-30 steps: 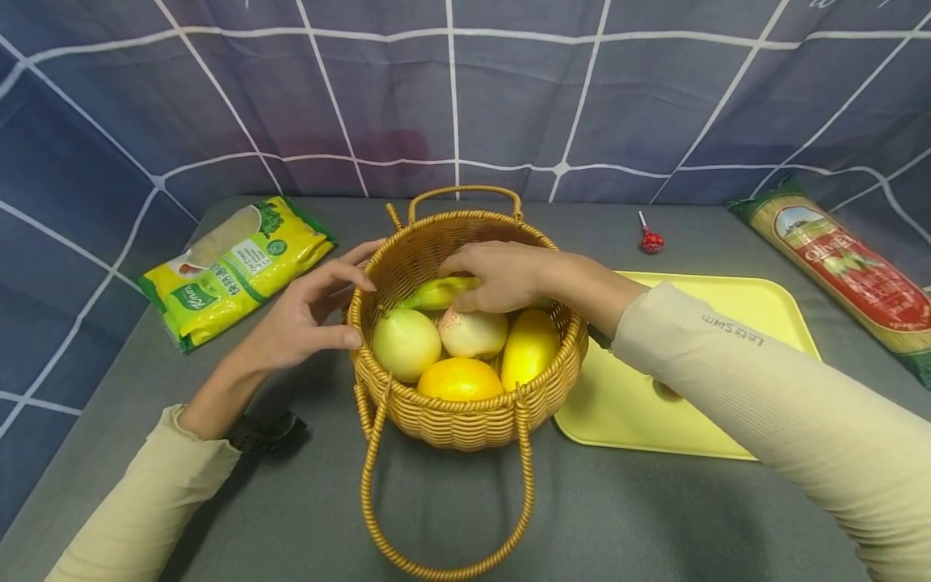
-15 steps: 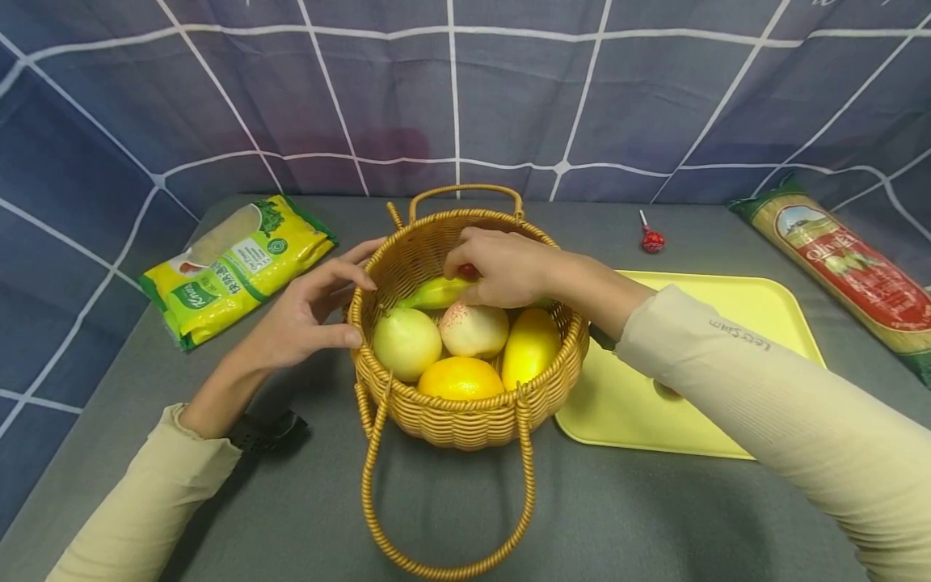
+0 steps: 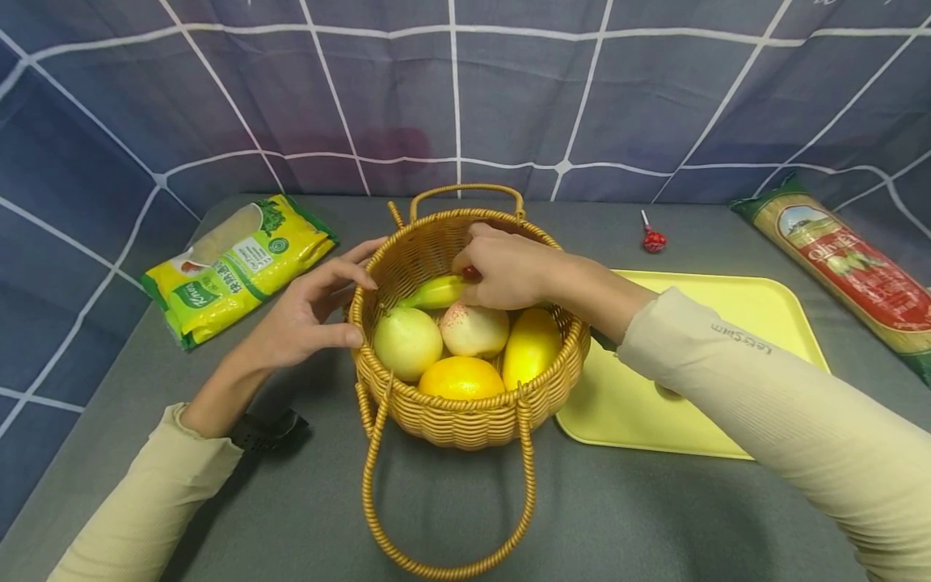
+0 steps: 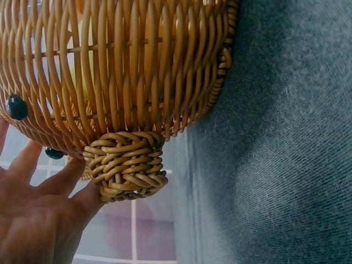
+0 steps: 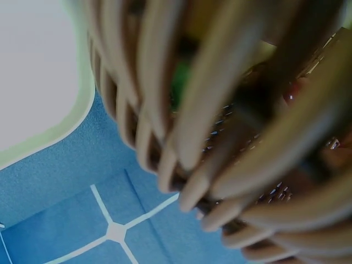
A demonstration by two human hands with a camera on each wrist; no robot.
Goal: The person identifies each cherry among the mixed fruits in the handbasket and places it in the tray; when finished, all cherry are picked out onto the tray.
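A round wicker basket (image 3: 465,424) holds a pale green pear (image 3: 409,345), a peach (image 3: 474,330), a lemon (image 3: 461,378), a yellow mango-like fruit (image 3: 532,349) and a green-yellow banana (image 3: 436,293). My left hand (image 3: 309,311) rests against the basket's left rim, fingers spread and thumb by the front of it. In the left wrist view those fingers touch the wicker beside a woven knob (image 4: 126,165). My right hand (image 3: 509,271) reaches inside over the banana and peach. Its fingertips pinch a small dark red thing (image 3: 472,273), mostly hidden by the fingers.
Right of the basket lies a yellow tray (image 3: 771,323); a small brownish thing (image 3: 667,393) on it is partly covered by the sleeve. Behind it is a red lollipop (image 3: 653,240). A spaghetti pack (image 3: 847,267) lies far right, a yellow food bag (image 3: 236,271) left. A front handle (image 3: 447,571) hangs toward me.
My right hand has lifted a little and shifted slightly right inside the basket, and the red thing between its fingers has come into view. The left hand has stayed at the rim.
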